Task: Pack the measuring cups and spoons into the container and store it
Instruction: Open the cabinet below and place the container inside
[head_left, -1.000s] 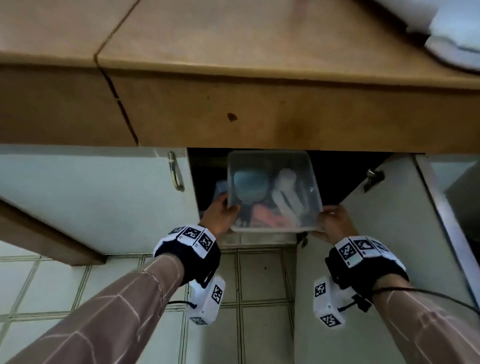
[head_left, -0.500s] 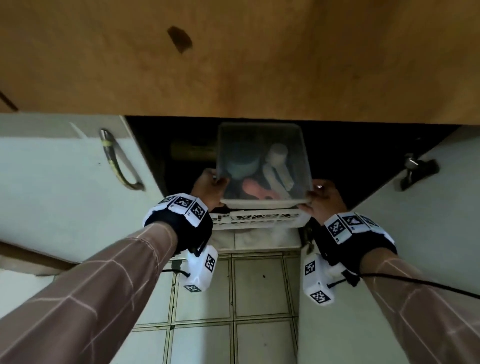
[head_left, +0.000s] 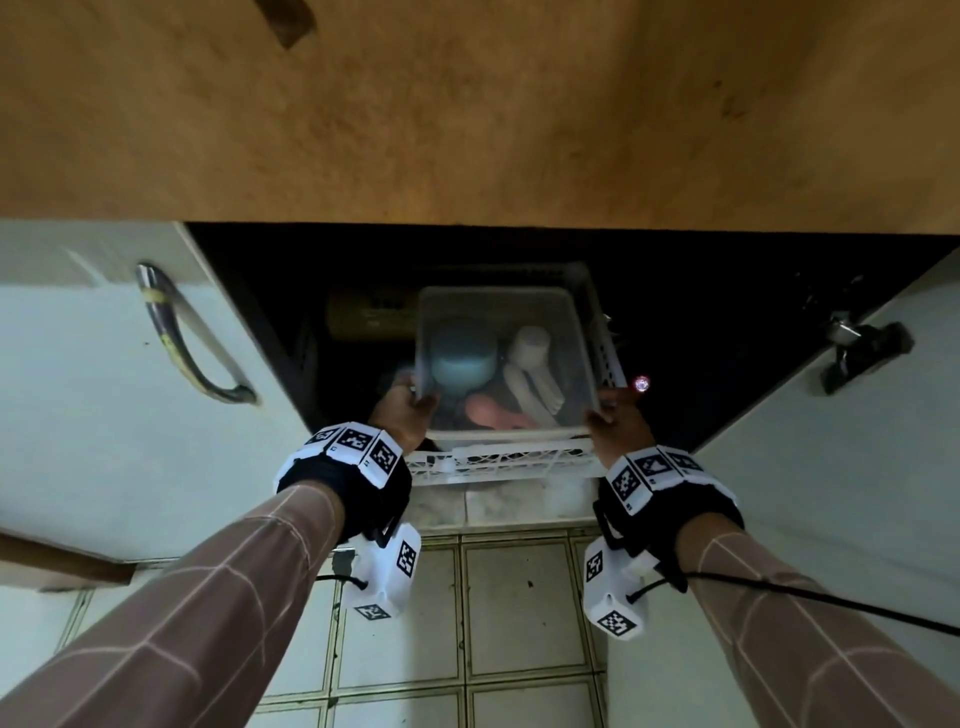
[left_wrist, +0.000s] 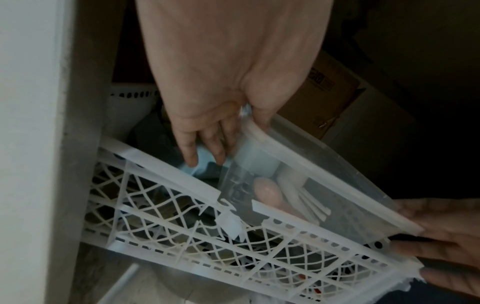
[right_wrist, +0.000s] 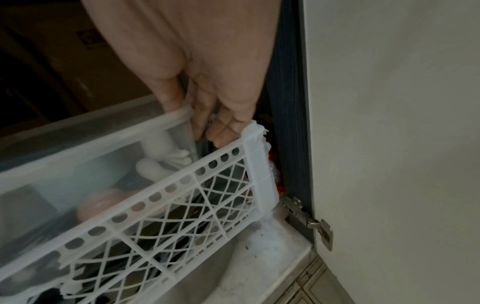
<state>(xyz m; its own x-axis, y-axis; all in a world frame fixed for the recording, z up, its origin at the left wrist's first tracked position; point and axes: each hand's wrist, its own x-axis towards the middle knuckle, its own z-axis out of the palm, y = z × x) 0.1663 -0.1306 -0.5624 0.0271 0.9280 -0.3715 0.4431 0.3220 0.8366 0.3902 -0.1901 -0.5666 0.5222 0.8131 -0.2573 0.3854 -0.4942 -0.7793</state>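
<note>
A clear lidded plastic container (head_left: 498, 312) (left_wrist: 306, 164) (right_wrist: 64, 156) sits low inside a white lattice basket (head_left: 498, 462) (left_wrist: 182, 222) (right_wrist: 168, 216) in the open cabinet under the counter. Through its walls show a blue cup (head_left: 460, 358), white cups (head_left: 530, 358) and a pink spoon (head_left: 493, 413) (left_wrist: 265, 190). My left hand (head_left: 402, 415) (left_wrist: 221, 131) grips the container's near left corner, thumb over the lid and fingers down the side. My right hand (head_left: 615, 421) (right_wrist: 207, 115) pinches the near right corner the same way.
The left cabinet door (head_left: 104, 389) carries a metal handle (head_left: 182, 343); the right door (head_left: 831, 467) stands swung out with a hinge (right_wrist: 309, 222) at its foot. Cardboard boxes (left_wrist: 330, 92) sit behind the basket. The wooden counter's edge (head_left: 467, 130) overhangs. Tiled floor (head_left: 493, 623) lies below.
Both hands have carried the container from in front of the cabinet opening down and inward, into the white basket. The camera has dropped lower and closer.
</note>
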